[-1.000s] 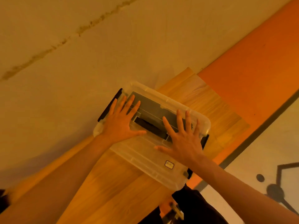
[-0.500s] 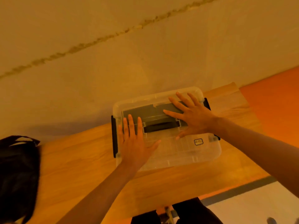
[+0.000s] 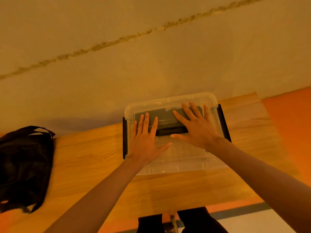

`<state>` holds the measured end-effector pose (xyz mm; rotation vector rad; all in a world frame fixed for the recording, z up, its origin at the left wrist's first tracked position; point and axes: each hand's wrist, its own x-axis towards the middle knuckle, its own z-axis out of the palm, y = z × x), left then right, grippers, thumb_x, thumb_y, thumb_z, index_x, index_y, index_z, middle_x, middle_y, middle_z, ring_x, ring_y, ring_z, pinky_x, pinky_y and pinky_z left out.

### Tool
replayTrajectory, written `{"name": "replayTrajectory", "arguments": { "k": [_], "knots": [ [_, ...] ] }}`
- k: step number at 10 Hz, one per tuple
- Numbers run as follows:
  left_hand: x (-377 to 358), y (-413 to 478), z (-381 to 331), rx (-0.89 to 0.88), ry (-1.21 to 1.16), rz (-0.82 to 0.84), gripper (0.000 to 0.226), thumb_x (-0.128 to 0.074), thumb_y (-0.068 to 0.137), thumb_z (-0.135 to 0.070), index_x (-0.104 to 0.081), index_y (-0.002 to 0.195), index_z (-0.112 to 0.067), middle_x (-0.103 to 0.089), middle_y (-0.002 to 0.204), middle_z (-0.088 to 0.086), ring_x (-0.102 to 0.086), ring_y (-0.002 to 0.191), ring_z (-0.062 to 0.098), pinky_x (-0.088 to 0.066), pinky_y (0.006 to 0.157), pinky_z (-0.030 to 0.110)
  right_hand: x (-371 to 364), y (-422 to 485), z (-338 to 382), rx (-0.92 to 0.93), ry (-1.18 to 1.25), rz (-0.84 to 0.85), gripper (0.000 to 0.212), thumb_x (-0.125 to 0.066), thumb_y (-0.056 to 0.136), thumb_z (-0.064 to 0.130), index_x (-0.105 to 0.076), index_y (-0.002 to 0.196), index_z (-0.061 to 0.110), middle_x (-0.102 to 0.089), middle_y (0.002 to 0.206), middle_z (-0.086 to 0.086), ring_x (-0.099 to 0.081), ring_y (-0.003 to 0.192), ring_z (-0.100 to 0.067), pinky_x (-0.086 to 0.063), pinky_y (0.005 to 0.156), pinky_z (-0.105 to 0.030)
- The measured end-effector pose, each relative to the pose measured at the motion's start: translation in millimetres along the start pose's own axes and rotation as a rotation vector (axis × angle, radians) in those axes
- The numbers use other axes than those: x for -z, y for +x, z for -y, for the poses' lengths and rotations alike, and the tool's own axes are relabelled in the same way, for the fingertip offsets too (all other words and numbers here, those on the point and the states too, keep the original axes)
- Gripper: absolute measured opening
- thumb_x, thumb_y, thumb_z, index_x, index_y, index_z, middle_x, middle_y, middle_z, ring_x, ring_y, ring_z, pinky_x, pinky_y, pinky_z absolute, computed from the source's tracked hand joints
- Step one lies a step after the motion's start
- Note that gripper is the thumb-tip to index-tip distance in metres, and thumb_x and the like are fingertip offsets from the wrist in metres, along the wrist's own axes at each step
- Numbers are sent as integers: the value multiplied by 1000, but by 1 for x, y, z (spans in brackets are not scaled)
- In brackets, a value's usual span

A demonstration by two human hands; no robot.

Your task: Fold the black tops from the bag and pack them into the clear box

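The clear box (image 3: 185, 163) stands on the wooden table against the wall, with its clear lid on and black latches at both ends. Dark folded fabric (image 3: 163, 116) shows through the lid. My left hand (image 3: 146, 143) lies flat on the lid's left part, fingers spread. My right hand (image 3: 196, 127) lies flat on the right part, fingers spread toward the wall. Neither hand grips anything. The black bag (image 3: 23, 167) slumps on the table's left end.
The wooden table (image 3: 94, 165) runs left to right along a pale wall (image 3: 151, 56). To the right is an orange surface (image 3: 289, 118). Dark-clothed legs (image 3: 181, 222) show at the bottom edge, above a pale floor with a dark stripe.
The view has swung so the box now sits square to me and the bag shows at left. Both hands stay flat on the lid and have drawn closer together.
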<state>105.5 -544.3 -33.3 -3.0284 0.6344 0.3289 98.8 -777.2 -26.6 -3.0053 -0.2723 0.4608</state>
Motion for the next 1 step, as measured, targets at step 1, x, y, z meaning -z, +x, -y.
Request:
{"name": "replayTrajectory", "arguments": {
  "k": [1],
  "knots": [
    [28,9,0,58,-178,53,100,-22,81,-89,-28,159,-27,-13,169,9,-11,155,30,-18,124,50,38,9,5,-56,275,-29,95,-22,82,89,-17,160,35,-6,169,-6,-2,155,-29,-18,122,-55]
  ]
}}
